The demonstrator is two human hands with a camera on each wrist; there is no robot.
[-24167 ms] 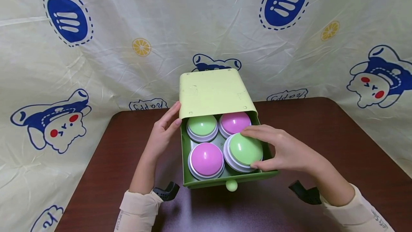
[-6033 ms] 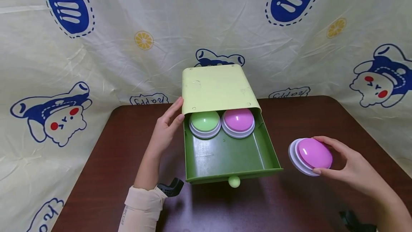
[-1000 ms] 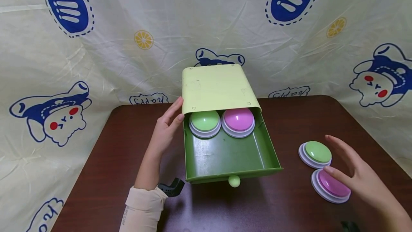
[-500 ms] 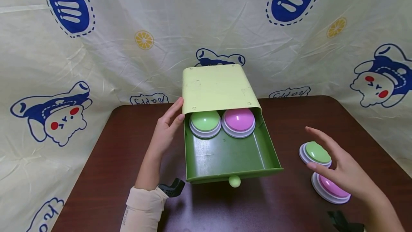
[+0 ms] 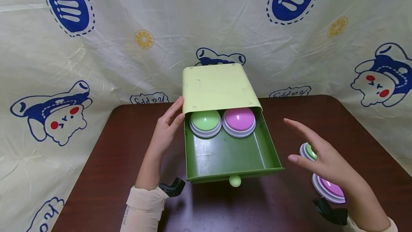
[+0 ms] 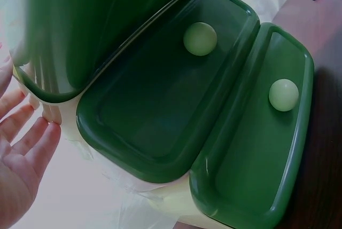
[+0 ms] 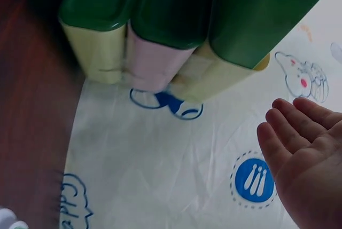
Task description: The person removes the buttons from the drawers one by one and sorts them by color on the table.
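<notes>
A small tabletop drawer cabinet (image 5: 220,86) has its green top drawer (image 5: 228,158) pulled out. Inside, at the back, sit a green dome push button (image 5: 205,120) and a pink one (image 5: 239,119), both on white bases. The fingers of my left hand (image 5: 161,133) rest along the cabinet's left side. My right hand (image 5: 325,156) hovers with fingers spread, holding nothing, to the right of the drawer. Behind and below it on the table lie another green button (image 5: 310,151) and another pink button (image 5: 331,188), both partly hidden by that hand.
Two lower drawers, a middle one (image 6: 155,95) and a bottom one (image 6: 256,138), are closed, each with a round knob. The brown table (image 5: 128,146) meets a printed sheet (image 5: 109,63) hanging behind it. Dark cameras sit at both wrists.
The front green and pink buttons were taken from the drawer earlier and set down on the table at right. Over the last second my right hand, empty, moved left toward the drawer.
</notes>
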